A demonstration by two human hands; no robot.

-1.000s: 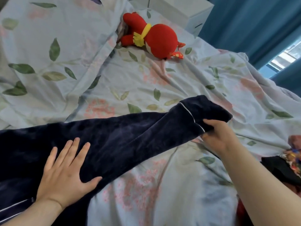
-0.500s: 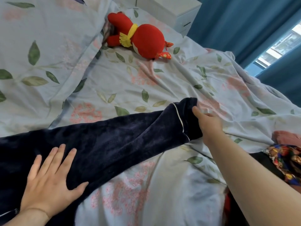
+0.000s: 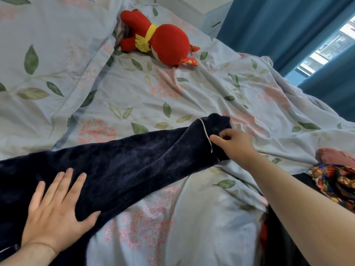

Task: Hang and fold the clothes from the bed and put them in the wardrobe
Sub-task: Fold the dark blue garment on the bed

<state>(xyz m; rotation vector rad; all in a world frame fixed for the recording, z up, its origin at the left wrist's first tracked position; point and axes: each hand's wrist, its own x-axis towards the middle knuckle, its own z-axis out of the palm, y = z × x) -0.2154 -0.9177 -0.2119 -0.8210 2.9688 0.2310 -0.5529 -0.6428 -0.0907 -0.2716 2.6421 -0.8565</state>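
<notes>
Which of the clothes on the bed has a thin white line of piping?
The dark navy fleece garment, under both hands. White piping crosses its cuff by the right hand; the patterned cloth and pink cloth show none.

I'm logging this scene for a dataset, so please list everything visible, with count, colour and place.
fleece garment: one, navy with white piping, stretched across the bed
plush toy: one, red with yellow scarf, near the pillow
pillow: one, pale blue floral, upper left
bedsheet: one, pale blue floral, over the bed
clothes pile: several, patterned, pink and black, right edge
nightstand: one, white, top centre
curtains: blue, upper right
left hand: flat, pressing the garment
right hand: pinching the garment's cuff
</notes>
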